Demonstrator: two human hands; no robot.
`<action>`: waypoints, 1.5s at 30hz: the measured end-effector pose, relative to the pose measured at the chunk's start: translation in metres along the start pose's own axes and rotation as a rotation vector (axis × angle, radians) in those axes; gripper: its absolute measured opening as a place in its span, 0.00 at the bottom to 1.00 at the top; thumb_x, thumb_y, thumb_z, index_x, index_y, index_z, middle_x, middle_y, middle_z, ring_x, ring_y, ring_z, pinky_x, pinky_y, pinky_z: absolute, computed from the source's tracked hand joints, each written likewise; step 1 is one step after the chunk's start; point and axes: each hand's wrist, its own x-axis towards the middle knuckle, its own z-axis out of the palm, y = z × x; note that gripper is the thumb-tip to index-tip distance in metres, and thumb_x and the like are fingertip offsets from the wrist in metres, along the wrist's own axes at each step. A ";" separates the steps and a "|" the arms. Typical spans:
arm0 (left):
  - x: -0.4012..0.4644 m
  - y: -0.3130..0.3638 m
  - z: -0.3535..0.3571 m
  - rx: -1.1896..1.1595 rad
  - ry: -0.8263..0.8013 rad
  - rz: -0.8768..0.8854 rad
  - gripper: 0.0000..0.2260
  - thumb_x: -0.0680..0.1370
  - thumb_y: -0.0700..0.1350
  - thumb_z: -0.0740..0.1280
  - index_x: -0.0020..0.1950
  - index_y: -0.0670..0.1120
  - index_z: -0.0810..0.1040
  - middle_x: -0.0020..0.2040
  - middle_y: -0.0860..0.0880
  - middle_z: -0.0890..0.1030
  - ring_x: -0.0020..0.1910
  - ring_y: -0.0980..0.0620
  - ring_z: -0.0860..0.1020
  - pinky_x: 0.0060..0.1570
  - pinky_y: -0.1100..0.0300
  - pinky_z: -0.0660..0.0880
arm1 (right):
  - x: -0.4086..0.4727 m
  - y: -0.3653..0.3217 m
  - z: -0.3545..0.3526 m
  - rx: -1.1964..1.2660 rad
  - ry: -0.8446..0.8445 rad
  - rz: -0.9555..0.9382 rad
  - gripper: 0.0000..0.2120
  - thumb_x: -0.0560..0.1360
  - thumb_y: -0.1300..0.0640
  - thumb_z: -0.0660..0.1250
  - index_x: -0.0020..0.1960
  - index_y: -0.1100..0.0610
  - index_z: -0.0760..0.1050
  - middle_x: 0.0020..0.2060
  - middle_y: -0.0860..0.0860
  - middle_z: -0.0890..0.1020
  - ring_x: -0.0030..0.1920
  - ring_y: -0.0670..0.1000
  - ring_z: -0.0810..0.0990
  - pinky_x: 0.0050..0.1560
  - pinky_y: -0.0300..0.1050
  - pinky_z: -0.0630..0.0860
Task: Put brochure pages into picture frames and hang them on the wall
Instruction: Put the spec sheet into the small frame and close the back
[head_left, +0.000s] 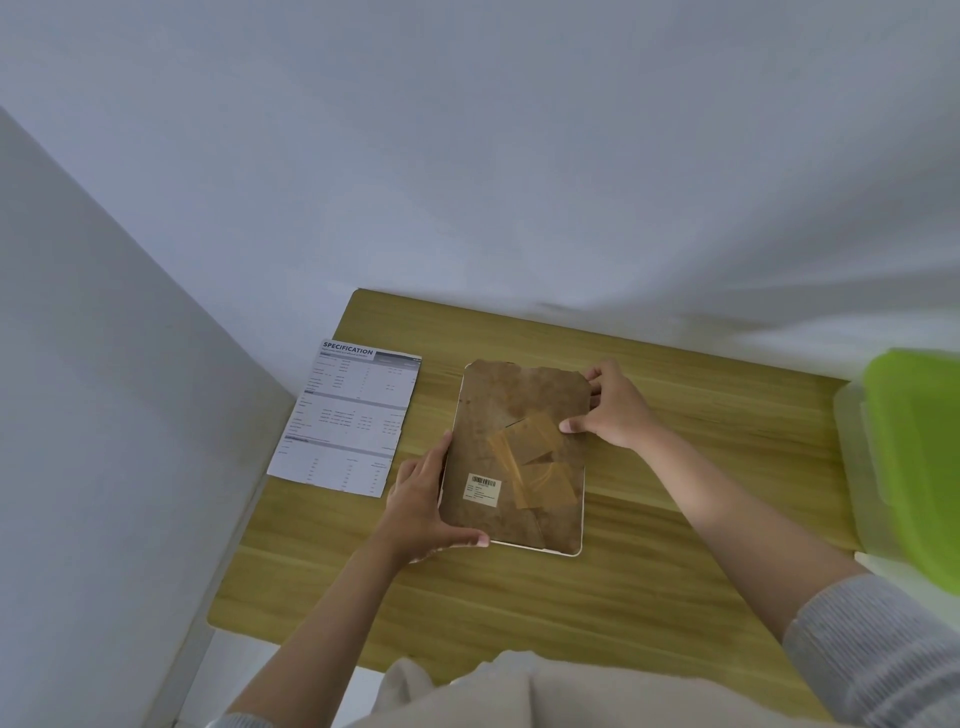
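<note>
- The worktop (649, 519) looks like light wood or wood-look laminate, smooth, with a faint sheen and long grain lines.
- The picture frame (514, 457) lies back up: brown matt fibreboard, mottled and worn, with glossy tan tape strips (535, 462) and a small paper barcode label (482, 489); its rim is pale and smooth.
- At nine o'clock of it, the brochure page (345, 421) is thin printed paper, matt.
- At three o'clock, a translucent plastic box with a glossy green lid (919, 462).
- Grey ribbed knit sleeve (878, 660).

Counts on the table (649, 545)
1 picture frame (514, 457) (face down), 1 brochure page (345, 421), 1 green-lidded box (914, 467), 2 hands: left hand (423, 501), right hand (615, 408).
</note>
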 end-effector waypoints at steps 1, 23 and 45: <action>0.000 0.001 0.000 -0.004 0.002 0.001 0.63 0.50 0.65 0.78 0.74 0.61 0.41 0.62 0.60 0.67 0.61 0.57 0.60 0.63 0.52 0.66 | -0.001 0.000 0.000 0.019 0.000 -0.003 0.34 0.60 0.58 0.81 0.57 0.55 0.63 0.50 0.53 0.76 0.50 0.53 0.78 0.47 0.46 0.77; -0.001 0.007 0.000 -0.017 0.013 -0.044 0.56 0.47 0.65 0.78 0.69 0.55 0.55 0.64 0.57 0.67 0.62 0.55 0.62 0.63 0.49 0.68 | -0.031 0.013 0.017 0.198 0.119 -0.072 0.34 0.67 0.54 0.76 0.67 0.48 0.63 0.54 0.50 0.75 0.53 0.49 0.76 0.50 0.46 0.77; -0.005 -0.001 0.000 -0.043 0.017 0.053 0.56 0.53 0.61 0.78 0.73 0.52 0.52 0.70 0.54 0.64 0.64 0.53 0.61 0.64 0.49 0.66 | -0.127 0.038 0.097 0.259 0.437 -0.010 0.25 0.68 0.64 0.74 0.63 0.56 0.74 0.53 0.48 0.76 0.50 0.43 0.76 0.52 0.33 0.73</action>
